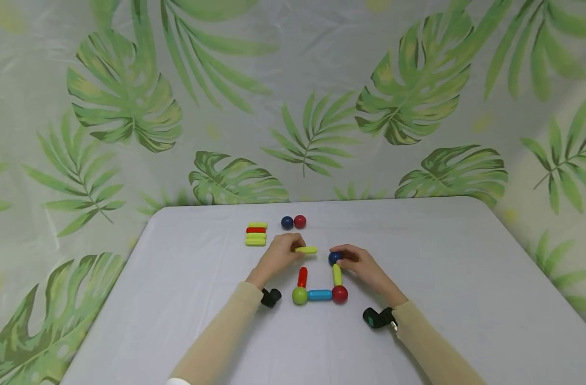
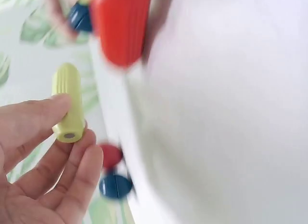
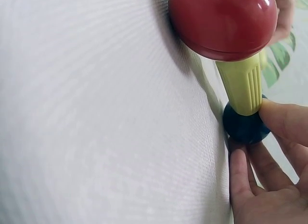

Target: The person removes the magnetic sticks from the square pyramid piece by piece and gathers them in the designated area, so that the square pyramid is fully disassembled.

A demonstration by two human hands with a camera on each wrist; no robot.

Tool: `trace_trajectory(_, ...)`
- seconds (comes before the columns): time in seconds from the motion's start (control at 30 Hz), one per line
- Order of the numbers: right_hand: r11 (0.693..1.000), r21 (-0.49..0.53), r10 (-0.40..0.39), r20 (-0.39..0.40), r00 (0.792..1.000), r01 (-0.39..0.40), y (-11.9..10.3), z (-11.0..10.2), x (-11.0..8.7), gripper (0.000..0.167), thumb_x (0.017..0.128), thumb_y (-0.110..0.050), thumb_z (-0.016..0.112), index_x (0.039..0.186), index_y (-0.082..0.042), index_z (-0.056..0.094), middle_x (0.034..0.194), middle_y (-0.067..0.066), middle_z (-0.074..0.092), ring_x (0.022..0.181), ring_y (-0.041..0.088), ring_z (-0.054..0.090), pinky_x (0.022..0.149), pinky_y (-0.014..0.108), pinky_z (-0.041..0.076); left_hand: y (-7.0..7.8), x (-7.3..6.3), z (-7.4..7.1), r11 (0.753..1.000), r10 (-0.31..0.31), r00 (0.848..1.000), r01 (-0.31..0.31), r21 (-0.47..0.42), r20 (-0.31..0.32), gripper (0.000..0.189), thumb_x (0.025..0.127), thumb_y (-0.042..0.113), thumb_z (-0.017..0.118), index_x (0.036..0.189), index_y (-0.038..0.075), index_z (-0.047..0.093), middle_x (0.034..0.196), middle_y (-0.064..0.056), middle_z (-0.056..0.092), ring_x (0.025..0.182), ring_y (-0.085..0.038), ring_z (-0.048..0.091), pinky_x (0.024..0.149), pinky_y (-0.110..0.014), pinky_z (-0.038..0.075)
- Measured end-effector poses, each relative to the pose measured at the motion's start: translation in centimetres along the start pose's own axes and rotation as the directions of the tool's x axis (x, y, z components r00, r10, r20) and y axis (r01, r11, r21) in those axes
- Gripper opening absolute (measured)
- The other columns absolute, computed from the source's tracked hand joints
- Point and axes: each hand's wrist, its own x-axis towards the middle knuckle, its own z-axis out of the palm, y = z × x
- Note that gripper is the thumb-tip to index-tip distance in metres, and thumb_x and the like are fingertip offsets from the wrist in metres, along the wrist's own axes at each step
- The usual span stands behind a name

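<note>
My left hand (image 1: 280, 254) pinches a yellow magnetic rod (image 2: 72, 101) between thumb and fingers, its grey magnet end showing in the left wrist view. With thumb and fingers, my right hand (image 1: 365, 267) grips a dark blue ball (image 3: 245, 125). That ball sits at the far end of a second yellow rod (image 3: 243, 84), whose near end meets a red ball (image 1: 339, 294). From there a light blue rod (image 1: 320, 295) runs left to a green ball (image 1: 300, 295). A red rod (image 1: 302, 277) points away from the green ball, below my left hand.
Behind my left hand, several yellow rods (image 1: 255, 242) and one red rod (image 1: 256, 230) lie in a stack-like row. Another dark blue ball (image 1: 287, 222) and a red ball (image 1: 300, 221) sit side by side near the back of the white table (image 1: 418, 240).
</note>
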Motion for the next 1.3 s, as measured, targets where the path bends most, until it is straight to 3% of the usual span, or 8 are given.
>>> trace_trajectory(0.27,1.000,-0.010,-0.001,-0.003,1.000,0.001,-0.2,0.1,-0.1,0.032,0.097,-0.007,0.055,0.128,-0.001,0.056,0.131,0.018,0.052,0.117,0.033,0.050,0.100,0.048,0.040,-4.8,-3.0,-3.9,0.991,-0.129,0.970,0.131,-0.008,-0.205,0.015,0.078,-0.006,0.073,0.090,0.003,0.067,0.091,-0.008,0.065,0.086,-0.023,0.060,0.079,-0.036,0.050)
trace_trajectory(0.5,1.000,-0.005,0.005,-0.014,1.000,-0.005,0.0,0.2,-0.3,0.032,0.096,-0.008,0.056,0.127,-0.004,0.058,0.131,0.016,0.053,0.119,0.033,0.049,0.100,0.047,0.039,-6.8,-3.9,-4.9,0.967,-0.216,0.950,0.240,0.081,-0.226,0.015,0.078,-0.007,0.071,0.090,0.000,0.066,0.084,-0.011,0.056,0.076,-0.022,0.050,0.071,-0.036,0.047)
trace_trajectory(0.73,1.000,-0.001,0.007,-0.016,1.000,-0.007,-0.1,0.3,-0.2,0.031,0.095,-0.008,0.057,0.127,-0.004,0.058,0.131,0.016,0.054,0.120,0.033,0.048,0.102,0.048,0.038,-6.8,-3.5,-4.7,0.968,-0.191,0.946,0.226,0.110,-0.261,0.020,0.078,-0.003,0.075,0.090,0.003,0.061,0.088,-0.011,0.052,0.079,-0.024,0.049,0.072,-0.037,0.045)
trace_trajectory(0.83,1.000,-0.012,0.010,-0.015,1.000,-0.010,-0.1,0.2,-0.3,0.032,0.096,-0.008,0.057,0.127,-0.004,0.058,0.131,0.017,0.054,0.120,0.034,0.048,0.102,0.048,0.038,-5.8,-3.4,-4.0,0.991,-0.118,0.978,0.126,0.039,-0.173,0.020,0.081,0.000,0.073,0.097,0.003,0.061,0.095,-0.011,0.053,0.084,-0.024,0.052,0.075,-0.037,0.047)
trace_trajectory(0.93,1.000,-0.014,0.010,-0.017,1.000,-0.011,-0.1,0.0,-0.4,0.032,0.096,-0.009,0.056,0.128,-0.003,0.057,0.132,0.017,0.053,0.120,0.034,0.048,0.102,0.048,0.038,-3.9,-3.2,-2.6,0.992,-0.015,0.998,0.022,-0.126,0.054,0.021,0.090,0.004,0.063,0.112,0.002,0.061,0.108,-0.012,0.057,0.086,-0.022,0.057,0.077,-0.034,0.049)
trace_trajectory(1.07,1.000,-0.001,0.000,-0.016,1.000,-0.001,-0.2,0.1,-0.3,0.032,0.096,-0.009,0.057,0.127,-0.003,0.057,0.131,0.017,0.054,0.119,0.034,0.049,0.102,0.049,0.038,-1.5,-3.1,-0.9,0.971,0.056,0.944,0.025,-0.240,0.324,0.029,0.097,0.007,0.053,0.126,0.005,0.059,0.115,-0.007,0.058,0.082,-0.018,0.057,0.076,-0.028,0.049)
trace_trajectory(1.17,1.000,0.005,0.002,-0.011,1.000,-0.002,-0.2,0.2,-0.1,0.032,0.096,-0.008,0.057,0.127,-0.004,0.058,0.131,0.016,0.054,0.119,0.033,0.049,0.102,0.048,0.038,-0.8,-2.9,-0.5,0.971,0.054,0.926,0.038,-0.236,0.373,0.028,0.095,0.006,0.054,0.122,0.008,0.062,0.110,-0.003,0.058,0.082,-0.016,0.055,0.076,-0.027,0.046)
trace_trajectory(1.3,1.000,-0.004,0.013,-0.014,1.000,-0.013,-0.1,0.2,-0.2,0.032,0.096,-0.009,0.057,0.128,-0.005,0.058,0.132,0.016,0.053,0.120,0.033,0.048,0.102,0.048,0.038,-0.6,-2.8,-0.7,0.961,0.060,0.939,0.038,-0.274,0.339,0.020,0.090,0.001,0.061,0.109,0.007,0.066,0.102,-0.001,0.060,0.082,-0.017,0.056,0.077,-0.028,0.047)
